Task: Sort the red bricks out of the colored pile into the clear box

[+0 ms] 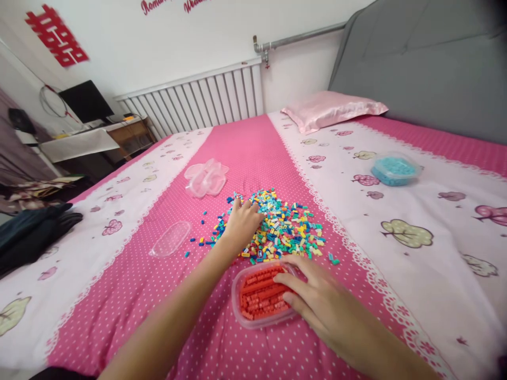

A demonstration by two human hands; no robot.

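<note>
Pile: our loose heap of mixed-colour pieces (285, 232) lies on the pink bedspread (214, 338), at the centre of the clock.
Left hand: we have our left hand (243, 221) at the heap's 9 o'clock side, fingers bent and parted, tips among the pieces; we cannot tell whether they pinch one.
Red box: at 6 o'clock, just beside the heap, our clear box (236, 301) holds red pieces (259, 298) in rough rows.
Right hand: our right hand (317, 293) comes over the box's 3 o'clock rim, fingers loosely apart, tips at the red pieces; we cannot tell whether they grip any.
Clear plastic: a lid (171, 239) lies at 9 o'clock, stacked containers (208, 178) at 11.
Blue tub: a tub of blue pieces (394, 177) sits well apart at 2 o'clock.
Sorting: we judge this a picking-out step.
Next piece: we think it calls for a fine pinch, neighbours undisturbed.
</note>
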